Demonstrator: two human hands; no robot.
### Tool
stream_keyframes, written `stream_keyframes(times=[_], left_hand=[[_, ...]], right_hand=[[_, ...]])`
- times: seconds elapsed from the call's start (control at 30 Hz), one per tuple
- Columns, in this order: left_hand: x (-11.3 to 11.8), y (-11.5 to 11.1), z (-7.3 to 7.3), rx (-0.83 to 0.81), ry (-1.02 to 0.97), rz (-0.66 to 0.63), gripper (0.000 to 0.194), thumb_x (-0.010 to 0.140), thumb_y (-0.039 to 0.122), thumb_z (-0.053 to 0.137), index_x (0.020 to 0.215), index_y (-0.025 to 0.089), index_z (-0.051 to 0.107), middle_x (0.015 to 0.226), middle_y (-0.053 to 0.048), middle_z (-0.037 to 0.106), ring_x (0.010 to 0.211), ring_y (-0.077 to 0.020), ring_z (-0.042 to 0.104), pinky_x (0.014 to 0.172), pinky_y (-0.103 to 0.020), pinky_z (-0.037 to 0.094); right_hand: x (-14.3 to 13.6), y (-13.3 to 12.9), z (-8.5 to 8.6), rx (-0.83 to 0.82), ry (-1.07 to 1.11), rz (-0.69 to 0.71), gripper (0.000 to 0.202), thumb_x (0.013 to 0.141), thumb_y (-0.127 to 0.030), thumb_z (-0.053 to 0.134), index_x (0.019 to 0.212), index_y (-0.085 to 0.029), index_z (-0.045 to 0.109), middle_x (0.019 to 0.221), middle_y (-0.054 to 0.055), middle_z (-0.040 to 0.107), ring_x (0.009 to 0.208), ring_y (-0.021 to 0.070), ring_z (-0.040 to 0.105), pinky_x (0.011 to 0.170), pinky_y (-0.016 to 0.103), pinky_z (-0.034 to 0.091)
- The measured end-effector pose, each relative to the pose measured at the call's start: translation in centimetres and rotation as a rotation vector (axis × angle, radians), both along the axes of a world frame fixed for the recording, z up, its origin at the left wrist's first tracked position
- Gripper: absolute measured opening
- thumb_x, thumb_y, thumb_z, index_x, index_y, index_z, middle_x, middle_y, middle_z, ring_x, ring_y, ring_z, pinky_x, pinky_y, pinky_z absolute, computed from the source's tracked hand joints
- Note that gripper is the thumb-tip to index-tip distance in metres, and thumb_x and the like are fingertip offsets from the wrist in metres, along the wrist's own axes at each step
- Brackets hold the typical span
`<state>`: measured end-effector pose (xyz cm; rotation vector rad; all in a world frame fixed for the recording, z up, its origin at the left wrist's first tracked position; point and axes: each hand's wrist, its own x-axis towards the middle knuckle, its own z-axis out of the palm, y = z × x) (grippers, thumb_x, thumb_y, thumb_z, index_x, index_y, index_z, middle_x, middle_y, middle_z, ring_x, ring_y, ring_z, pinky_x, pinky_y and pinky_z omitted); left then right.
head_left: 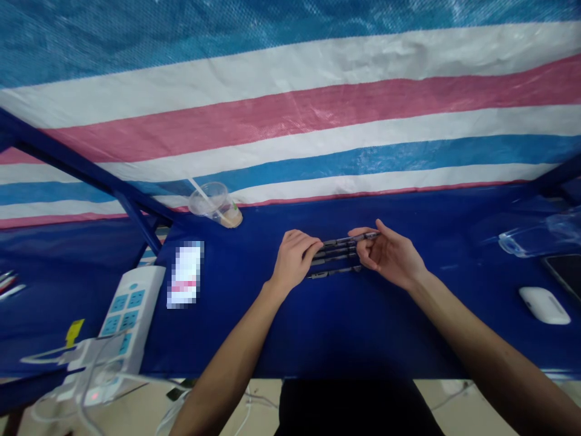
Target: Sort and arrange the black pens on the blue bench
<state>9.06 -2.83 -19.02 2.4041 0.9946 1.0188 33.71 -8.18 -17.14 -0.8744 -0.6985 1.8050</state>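
Several dark pens [336,255] lie side by side on the blue surface [345,321] between my two hands. The nearest pen [333,272] lies a little apart from the others. My left hand [295,257] is closed at the left ends of the upper pens, its thumb and fingers pressed together on the end of one. My right hand [390,254] is palm up at the right ends, with fingers curled and the thumb stretched upward. The top pen's right end rests against its fingers.
A clear plastic cup with a straw [215,203] lies at the back left, near a bright phone [185,275]. A power strip [129,321] with cables is further left. At the right are a white case [544,305], a dark phone [565,272] and a clear container [540,235].
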Motion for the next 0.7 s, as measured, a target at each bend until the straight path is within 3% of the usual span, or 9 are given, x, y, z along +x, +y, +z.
stream_keyframes(times=[0.23, 0.37, 0.57, 0.7], left_hand=[[0.1, -0.15, 0.02, -0.008, -0.019, -0.024, 0.023, 0.104, 0.034, 0.056, 0.094, 0.021, 0.072, 0.086, -0.002, 0.074, 0.081, -0.0169, 0.065, 0.094, -0.041, 0.048], [0.14, -0.16, 0.07, -0.013, -0.003, -0.017, 0.025, 0.105, 0.035, 0.056, 0.093, 0.021, 0.072, 0.085, -0.003, 0.074, 0.08, -0.0174, 0.065, 0.092, -0.041, 0.049], [0.13, -0.09, -0.01, 0.011, -0.006, -0.021, 0.02, 0.104, 0.032, 0.058, 0.094, 0.02, 0.071, 0.086, -0.001, 0.074, 0.081, -0.0164, 0.065, 0.092, -0.04, 0.048], [0.06, 0.02, -0.08, 0.027, -0.006, -0.002, 0.018, 0.103, 0.031, 0.059, 0.095, 0.02, 0.071, 0.087, -0.002, 0.075, 0.082, -0.0164, 0.066, 0.092, -0.039, 0.048]], right_hand=[[-0.22, 0.01, -0.67, 0.102, -0.147, -0.045, 0.044, 0.102, -0.063, 0.042, 0.087, -0.025, 0.057, 0.057, -0.004, 0.04, 0.045, 0.0143, 0.037, 0.044, 0.03, 0.03], [-0.25, 0.1, -0.57, 0.134, -0.257, -0.038, 0.049, 0.105, -0.063, 0.03, 0.091, -0.025, 0.056, 0.058, -0.002, 0.043, 0.045, 0.0158, 0.04, 0.045, 0.032, 0.036], [-0.23, 0.08, -0.92, 0.167, -0.243, -0.054, 0.045, 0.103, -0.063, 0.039, 0.084, -0.025, 0.055, 0.055, -0.004, 0.039, 0.046, 0.0158, 0.038, 0.049, 0.033, 0.04], [-0.1, 0.02, -0.95, 0.18, -0.26, -0.069, 0.053, 0.103, -0.066, 0.037, 0.095, -0.023, 0.067, 0.063, 0.0, 0.053, 0.05, 0.0162, 0.047, 0.052, 0.033, 0.042]])
